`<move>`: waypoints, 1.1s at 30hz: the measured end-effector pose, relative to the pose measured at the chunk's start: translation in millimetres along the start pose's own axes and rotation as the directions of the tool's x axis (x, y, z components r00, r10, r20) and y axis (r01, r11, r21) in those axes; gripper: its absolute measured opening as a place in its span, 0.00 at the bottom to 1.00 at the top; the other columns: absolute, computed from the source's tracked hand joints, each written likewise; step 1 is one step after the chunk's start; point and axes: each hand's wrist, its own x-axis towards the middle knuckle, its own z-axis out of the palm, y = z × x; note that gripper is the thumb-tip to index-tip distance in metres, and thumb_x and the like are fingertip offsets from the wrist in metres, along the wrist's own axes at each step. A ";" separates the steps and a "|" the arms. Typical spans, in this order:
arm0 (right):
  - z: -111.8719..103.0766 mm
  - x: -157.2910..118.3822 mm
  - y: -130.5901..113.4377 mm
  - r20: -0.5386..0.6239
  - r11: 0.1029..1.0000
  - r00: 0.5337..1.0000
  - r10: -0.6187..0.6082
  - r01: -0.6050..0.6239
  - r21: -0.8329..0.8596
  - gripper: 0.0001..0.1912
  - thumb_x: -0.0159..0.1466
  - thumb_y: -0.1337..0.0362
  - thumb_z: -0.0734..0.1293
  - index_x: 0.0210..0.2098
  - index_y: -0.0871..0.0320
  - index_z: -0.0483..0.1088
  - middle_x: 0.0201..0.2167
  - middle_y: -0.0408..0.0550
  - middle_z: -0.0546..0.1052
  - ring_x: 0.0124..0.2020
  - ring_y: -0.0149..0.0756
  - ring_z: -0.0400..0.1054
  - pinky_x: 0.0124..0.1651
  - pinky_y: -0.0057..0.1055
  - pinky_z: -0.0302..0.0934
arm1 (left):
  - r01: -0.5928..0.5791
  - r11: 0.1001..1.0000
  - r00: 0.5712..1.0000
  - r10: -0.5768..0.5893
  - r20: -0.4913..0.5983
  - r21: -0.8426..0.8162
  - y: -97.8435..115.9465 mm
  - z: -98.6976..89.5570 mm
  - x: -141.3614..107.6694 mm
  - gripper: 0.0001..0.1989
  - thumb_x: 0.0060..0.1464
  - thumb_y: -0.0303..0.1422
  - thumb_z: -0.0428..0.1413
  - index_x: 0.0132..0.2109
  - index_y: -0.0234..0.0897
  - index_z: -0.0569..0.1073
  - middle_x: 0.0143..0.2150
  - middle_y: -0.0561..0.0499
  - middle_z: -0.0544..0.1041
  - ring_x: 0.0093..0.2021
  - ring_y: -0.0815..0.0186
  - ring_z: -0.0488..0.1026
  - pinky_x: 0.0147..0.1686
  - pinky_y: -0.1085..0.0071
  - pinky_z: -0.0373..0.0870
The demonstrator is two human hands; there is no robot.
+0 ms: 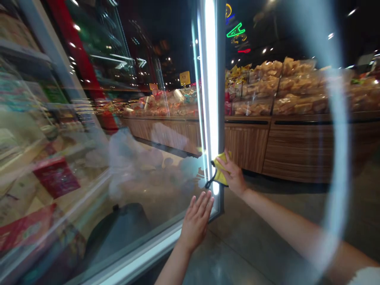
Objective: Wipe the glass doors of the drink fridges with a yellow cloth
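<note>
My right hand [232, 173] presses a yellow cloth [221, 168] with a dark edge against the lit upright frame [211, 99] of a glass door. A dark loop hangs from the cloth's left side. Just below and to the left, my left hand [198, 215] is open, its fingers straight and close to the lower corner of the door. Whether its palm touches the glass cannot be made out. The glass pane [166, 174] carries blurred reflections.
Behind the door stands a wood-panelled display counter [297, 146] heaped with bagged goods [305, 79]. At the left, blurred shelves hold a red box [56, 177]. A dark rounded object [118, 229] shows through or in the glass. Grey floor [237, 241] lies below my arms.
</note>
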 end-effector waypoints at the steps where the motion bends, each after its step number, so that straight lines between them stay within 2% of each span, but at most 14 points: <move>1: -2.5 -17.6 9.3 0.067 0.999 0.997 0.036 -0.037 0.026 0.19 0.70 0.58 0.65 0.58 0.44 0.77 0.70 0.44 0.67 0.74 0.45 0.55 0.74 0.48 0.51 | 0.016 1.000 1.000 -0.016 0.001 0.011 -1.6 -3.6 4.5 0.41 0.58 0.23 0.51 0.77 0.37 0.52 0.78 0.49 0.55 0.79 0.61 0.41 0.77 0.58 0.35; 4: -16.6 -61.4 40.9 0.239 0.982 0.964 0.118 -0.149 0.113 0.16 0.68 0.57 0.67 0.53 0.47 0.81 0.69 0.49 0.69 0.72 0.47 0.59 0.72 0.50 0.55 | 0.065 0.997 0.997 -0.066 0.032 0.042 -6.1 -16.7 18.0 0.43 0.56 0.23 0.52 0.77 0.36 0.51 0.78 0.48 0.55 0.80 0.61 0.40 0.77 0.57 0.35; 6: -26.4 -70.0 55.8 0.189 0.959 0.961 0.202 -0.233 0.159 0.14 0.66 0.58 0.69 0.49 0.48 0.83 0.67 0.51 0.71 0.70 0.48 0.63 0.73 0.52 0.54 | 0.082 0.995 0.994 -0.085 0.066 0.056 -5.8 -25.8 30.3 0.44 0.55 0.22 0.51 0.77 0.37 0.50 0.78 0.48 0.55 0.79 0.61 0.41 0.77 0.57 0.36; 8: -28.8 -62.7 60.3 0.093 0.913 0.943 0.319 -0.332 0.238 0.14 0.64 0.60 0.69 0.48 0.49 0.83 0.64 0.52 0.74 0.67 0.49 0.67 0.72 0.54 0.55 | 0.105 0.992 0.989 -0.112 0.095 0.067 -1.8 -34.1 47.2 0.44 0.55 0.21 0.51 0.77 0.36 0.50 0.78 0.48 0.54 0.79 0.60 0.41 0.77 0.57 0.38; 10: -21.3 -46.5 54.3 0.043 0.842 0.904 0.425 -0.412 0.349 0.17 0.62 0.61 0.69 0.49 0.49 0.82 0.62 0.52 0.77 0.63 0.50 0.71 0.70 0.55 0.59 | 0.150 0.985 0.980 -0.159 0.119 0.082 4.6 -41.5 68.3 0.44 0.55 0.20 0.50 0.77 0.36 0.49 0.78 0.48 0.52 0.79 0.59 0.42 0.77 0.56 0.44; 14: 3.4 -1.7 25.7 0.107 0.685 0.854 0.509 -0.477 0.550 0.21 0.61 0.60 0.67 0.52 0.49 0.80 0.54 0.48 0.82 0.58 0.50 0.75 0.63 0.52 0.68 | 0.248 0.963 0.954 -0.262 0.144 0.110 15.5 -56.6 116.0 0.45 0.55 0.20 0.50 0.78 0.33 0.44 0.79 0.45 0.48 0.79 0.54 0.42 0.74 0.52 0.55; 17: 10.3 43.7 7.0 0.175 0.619 0.862 0.476 -0.469 0.630 0.20 0.60 0.60 0.66 0.50 0.51 0.80 0.52 0.47 0.83 0.56 0.49 0.76 0.60 0.48 0.70 | 0.298 0.943 0.936 -0.319 0.150 0.147 15.7 -68.0 148.3 0.45 0.58 0.21 0.49 0.78 0.35 0.41 0.79 0.44 0.46 0.79 0.53 0.42 0.74 0.50 0.56; 20: 9.1 79.3 -4.4 0.182 0.622 0.902 0.392 -0.406 0.670 0.22 0.63 0.58 0.64 0.54 0.51 0.78 0.55 0.47 0.81 0.60 0.47 0.73 0.64 0.46 0.66 | 0.352 0.911 0.911 -0.387 0.146 0.216 12.3 -76.6 170.2 0.41 0.63 0.25 0.48 0.78 0.37 0.41 0.79 0.45 0.48 0.79 0.55 0.43 0.74 0.50 0.56; 22: 8.1 80.5 -8.2 0.172 0.638 0.927 0.332 -0.355 0.683 0.24 0.66 0.57 0.63 0.60 0.48 0.74 0.59 0.47 0.78 0.65 0.46 0.68 0.69 0.47 0.61 | 0.369 0.893 0.898 -0.414 0.147 0.259 11.9 -81.2 177.1 0.38 0.65 0.25 0.47 0.78 0.38 0.43 0.79 0.46 0.51 0.79 0.57 0.46 0.74 0.50 0.57; 24: 7.8 63.9 -9.0 0.167 0.663 0.942 0.292 -0.325 0.674 0.25 0.68 0.55 0.64 0.63 0.45 0.71 0.63 0.46 0.76 0.69 0.45 0.64 0.72 0.49 0.57 | 0.368 0.882 0.891 -0.426 0.160 0.295 13.5 -85.7 178.9 0.38 0.65 0.24 0.47 0.78 0.38 0.45 0.78 0.47 0.53 0.78 0.56 0.47 0.74 0.49 0.56; 26: 7.7 45.8 -8.5 0.167 0.687 0.941 0.293 -0.329 0.647 0.24 0.69 0.54 0.64 0.64 0.45 0.71 0.64 0.47 0.75 0.70 0.46 0.63 0.73 0.51 0.56 | 0.353 0.878 0.887 -0.424 0.182 0.323 15.1 -90.5 178.0 0.38 0.64 0.22 0.47 0.78 0.37 0.46 0.78 0.46 0.53 0.79 0.55 0.47 0.73 0.47 0.55; 28: 6.8 46.7 -11.1 0.173 0.699 0.940 0.296 -0.336 0.632 0.24 0.70 0.53 0.64 0.64 0.47 0.71 0.64 0.49 0.75 0.69 0.47 0.64 0.72 0.52 0.57 | 0.322 0.885 0.889 -0.405 0.212 0.337 14.8 -95.4 176.9 0.38 0.63 0.22 0.47 0.77 0.36 0.47 0.77 0.46 0.54 0.79 0.55 0.47 0.73 0.46 0.55; 30: 4.9 74.9 -19.5 0.183 0.702 0.950 0.253 -0.310 0.642 0.25 0.70 0.53 0.64 0.64 0.50 0.72 0.63 0.51 0.76 0.67 0.48 0.66 0.72 0.52 0.56 | 0.292 0.892 0.890 -0.385 0.244 0.344 12.3 -100.3 177.2 0.37 0.64 0.24 0.47 0.77 0.37 0.49 0.77 0.46 0.56 0.78 0.55 0.49 0.73 0.46 0.55; 33: 2.6 137.7 -36.0 0.157 0.702 0.975 0.156 -0.221 0.676 0.23 0.70 0.51 0.64 0.62 0.49 0.73 0.58 0.50 0.79 0.64 0.45 0.69 0.70 0.48 0.58 | 0.265 0.896 0.875 -0.379 0.300 0.357 8.0 -106.9 180.0 0.36 0.64 0.25 0.47 0.77 0.36 0.51 0.76 0.46 0.58 0.77 0.54 0.51 0.73 0.46 0.56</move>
